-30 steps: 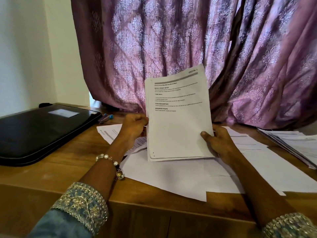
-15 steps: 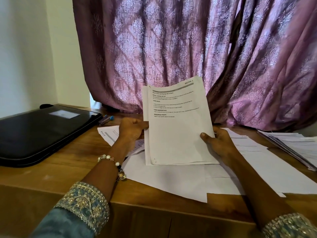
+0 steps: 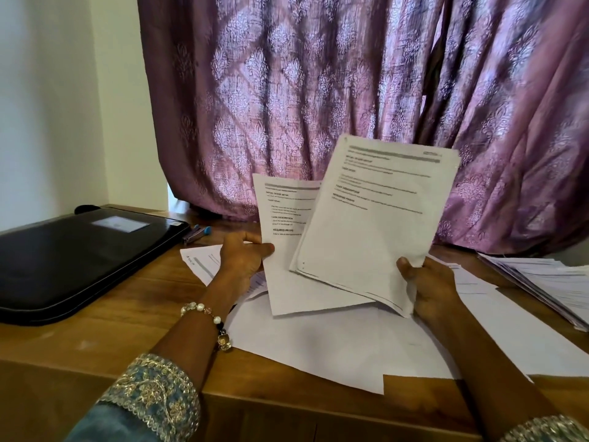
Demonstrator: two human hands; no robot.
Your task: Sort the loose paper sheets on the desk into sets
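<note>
Currently the right hand (image 3: 430, 287) grips the tilted bundle (image 3: 369, 224); the left hand (image 3: 243, 258) pinches the rear sheet (image 3: 283, 215). Separate them slowly, keeping edges clear of the desk (image 3: 134, 317)

The left sheet (image 3: 287, 250), held upright, bears the bold headings "TASK GOAL", "TASK DESCRIPTION" and "REQUIRED PROPS", while the print on the tilted right sheaf (image 3: 373, 218) is too blurred to read.
</note>
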